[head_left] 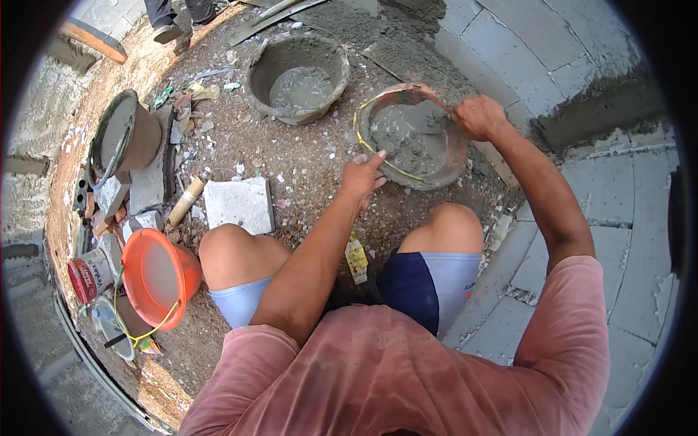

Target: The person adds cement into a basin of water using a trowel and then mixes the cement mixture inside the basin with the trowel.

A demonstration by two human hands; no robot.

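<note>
In front of my knees sits a round reddish bucket [452,166] with a yellow cord round its rim, partly filled with wet grey mortar [396,127]. My left hand [363,176] is closed on its near-left rim, thumb on top. At the right rim, my right hand [480,118] is wrapped in a fist round what looks like the handle of a trowel [432,123]. The trowel's mortar-coated blade lies in the mortar, and its handle is hidden by the fingers.
Farther off stands a mortar-caked tub [262,102]. At left are a grey bucket [145,142], an orange bucket [190,270] and a white block [238,205]. Block walls [603,189] curve round the right. Another person's shoe [167,33] shows at the top left.
</note>
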